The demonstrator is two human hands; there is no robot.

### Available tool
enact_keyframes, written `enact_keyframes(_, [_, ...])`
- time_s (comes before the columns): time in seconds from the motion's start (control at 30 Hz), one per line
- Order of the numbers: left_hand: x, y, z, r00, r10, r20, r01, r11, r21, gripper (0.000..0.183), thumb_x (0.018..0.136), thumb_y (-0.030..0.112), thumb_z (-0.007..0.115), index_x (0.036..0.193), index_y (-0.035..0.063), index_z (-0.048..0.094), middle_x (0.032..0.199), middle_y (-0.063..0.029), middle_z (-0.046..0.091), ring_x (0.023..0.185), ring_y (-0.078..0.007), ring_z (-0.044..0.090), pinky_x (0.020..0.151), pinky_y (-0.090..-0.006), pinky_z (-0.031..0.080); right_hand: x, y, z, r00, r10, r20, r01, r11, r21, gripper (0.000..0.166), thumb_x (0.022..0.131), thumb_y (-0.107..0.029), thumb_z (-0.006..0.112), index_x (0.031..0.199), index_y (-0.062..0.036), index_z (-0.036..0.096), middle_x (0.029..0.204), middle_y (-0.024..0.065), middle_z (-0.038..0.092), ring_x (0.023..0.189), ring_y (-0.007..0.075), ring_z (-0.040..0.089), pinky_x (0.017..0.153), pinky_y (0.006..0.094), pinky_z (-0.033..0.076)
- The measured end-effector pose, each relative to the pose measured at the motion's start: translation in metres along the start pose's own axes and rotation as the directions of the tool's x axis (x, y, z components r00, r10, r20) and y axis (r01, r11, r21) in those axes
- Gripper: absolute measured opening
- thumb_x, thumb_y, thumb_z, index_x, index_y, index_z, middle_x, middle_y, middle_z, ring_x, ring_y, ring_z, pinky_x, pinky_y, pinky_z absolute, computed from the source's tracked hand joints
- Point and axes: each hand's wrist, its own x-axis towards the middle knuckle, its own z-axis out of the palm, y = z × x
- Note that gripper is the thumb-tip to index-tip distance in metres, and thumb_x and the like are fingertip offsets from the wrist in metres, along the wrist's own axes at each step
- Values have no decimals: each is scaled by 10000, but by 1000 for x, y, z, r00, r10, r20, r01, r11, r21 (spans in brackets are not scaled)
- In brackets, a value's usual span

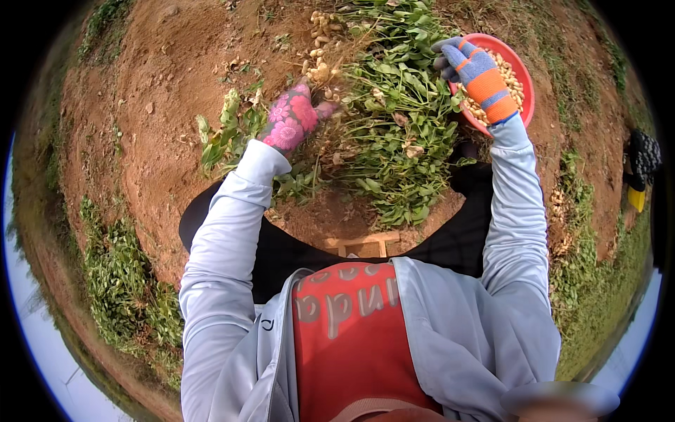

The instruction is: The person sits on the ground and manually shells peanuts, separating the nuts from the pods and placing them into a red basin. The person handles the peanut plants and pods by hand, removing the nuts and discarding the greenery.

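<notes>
My left hand, in a pink flowered glove, is at the root end of the uprooted peanut plants; its fingers lie at the stems and roots, partly hidden. Just beyond it, clusters of unshelled peanuts hang on the roots. My right hand, in a blue and orange striped glove, is over the left side of a red plastic basin. The basin holds many loose peanuts in their shells. Whether the right fingers hold anything is hidden.
Reddish soil surrounds the plants. A low wooden stool stands between my legs. Another heap of plants lies at left; more plants with peanuts lie at right. A dark patterned object and something yellow are at the far right.
</notes>
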Motion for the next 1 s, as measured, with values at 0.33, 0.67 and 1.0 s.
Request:
enact_keyframes(0.33, [-5, 27, 10, 996, 81, 30, -85, 985, 147, 454, 719, 383, 678, 892, -7, 525, 772, -207, 585, 762, -378, 569, 631, -438, 448, -20, -29, 122, 972, -144, 185, 206, 901, -381, 340, 757, -365, 615, 867, -44, 610, 798, 125, 631, 762, 266, 606, 683, 344, 457])
enact_keyframes(0.67, [-6, 22, 10, 995, 81, -60, -69, 981, 182, 407, 790, 394, 585, 892, 3, 538, 793, -205, 603, 764, -379, 582, 629, -451, 458, -12, -26, 131, 968, -216, 128, 250, 882, -400, 206, 792, -240, 556, 893, -60, 566, 782, 120, 615, 741, 279, 597, 661, 359, 454])
enact_keyframes(1.0, [7, -5, 2, 979, 43, -200, 16, 959, 282, 403, 792, 406, 580, 819, 5, 577, 776, -192, 605, 737, -356, 598, 621, -440, 468, -20, -26, 123, 940, -12, 340, -101, 945, 312, 222, 844, -155, 478, 1025, -51, 553, 817, 51, 610, 607, 113, 538, 568, 259, 459])
